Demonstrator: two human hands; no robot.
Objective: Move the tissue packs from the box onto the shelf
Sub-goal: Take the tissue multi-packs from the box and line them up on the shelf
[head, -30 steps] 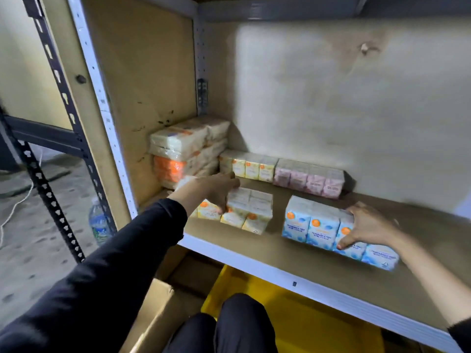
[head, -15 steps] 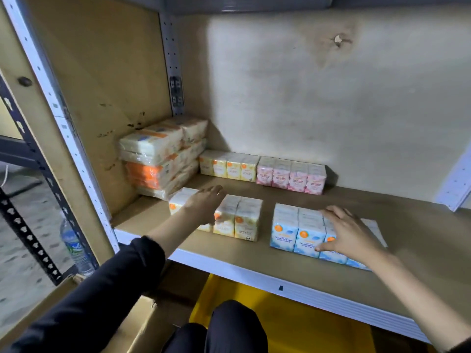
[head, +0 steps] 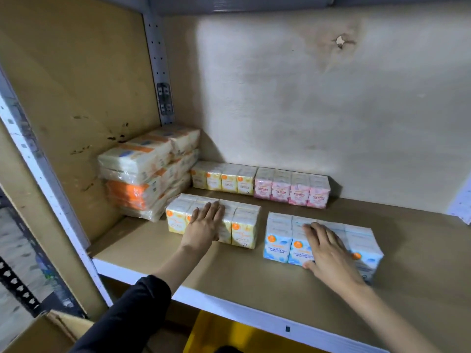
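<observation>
Tissue packs look light and squishy under slick film, so they're best taken by the short ends. The yellow pack [head: 212,221] and blue pack [head: 322,242] sit on the shelf [head: 229,284], each pressed under a flat, open-fingered grip: left hand [head: 204,225], right hand [head: 325,249]. Compared with half a second ago, both packs have been pushed deeper.

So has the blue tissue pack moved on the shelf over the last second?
Cannot tell. The blue tissue pack lies just in front of the pink tissue pack, as before; the camera itself shifted, so the small gap changes prove nothing.

Dim, soft-focus, wide-angle edge distortion
</observation>
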